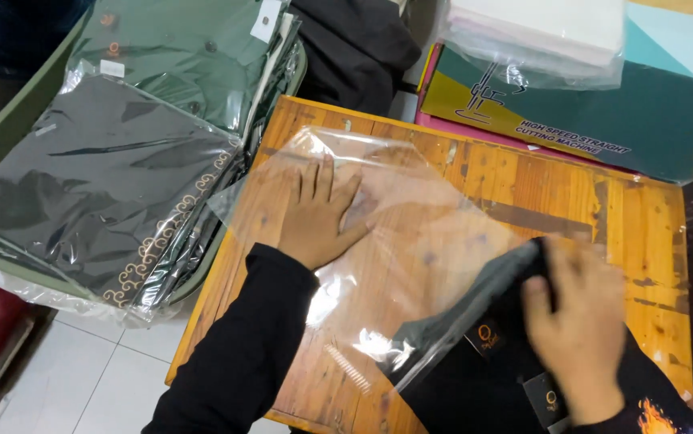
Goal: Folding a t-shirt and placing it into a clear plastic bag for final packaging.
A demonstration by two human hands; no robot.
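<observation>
A clear plastic bag (410, 241) lies flat on a wooden table (523, 177). My left hand (318, 213) presses flat on the bag's far left part, fingers spread. My right hand (579, 329) rests on a folded black garment (483, 354) whose upper edge sits inside the bag's open near end. The right hand is blurred, fingers bent over the cloth. Small black tags show on the garment near my right wrist.
To the left, a stack of bagged folded garments: a black one with gold embroidery (97, 185) on top, green ones (194, 48) behind. A coloured cardboard box (587, 112) with bagged white cloth (539, 32) stands at the back right. White tiled floor (97, 378) lies below left.
</observation>
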